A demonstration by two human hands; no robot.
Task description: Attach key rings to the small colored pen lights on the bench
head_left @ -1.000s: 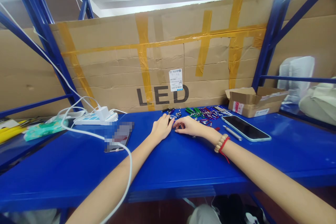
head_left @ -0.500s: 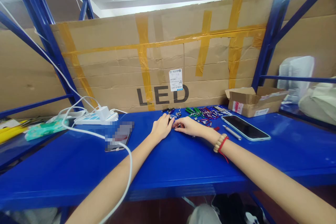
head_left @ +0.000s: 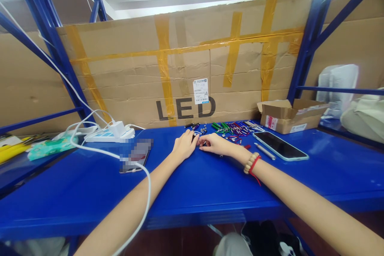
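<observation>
Over the blue tabletop (head_left: 192,192), my left hand (head_left: 185,145) is closed, its fingers curled down at a small dark piece that is mostly hidden. Close beside it, fingertips nearly meeting, my right hand (head_left: 211,143) is closed in a pinch. Whatever is between those fingers is too small to make out. Just beyond the hands lie several small shiny metal pieces (head_left: 203,130) and a few black ones (head_left: 192,125). To the right of these spreads a pile of small green pieces (head_left: 220,128) and purple-red pieces (head_left: 238,129).
A phone (head_left: 280,146) and a pen (head_left: 265,151) lie right of my right hand. Behind them stands an open cardboard box (head_left: 292,118). On the left are a power strip (head_left: 108,135), a blurred-out flat object (head_left: 138,156) and a white cable (head_left: 148,192) crossing above my left forearm.
Both hands stay in nearly the same place. The right fingers shift very slightly at the pinch; nothing else visibly moves.
</observation>
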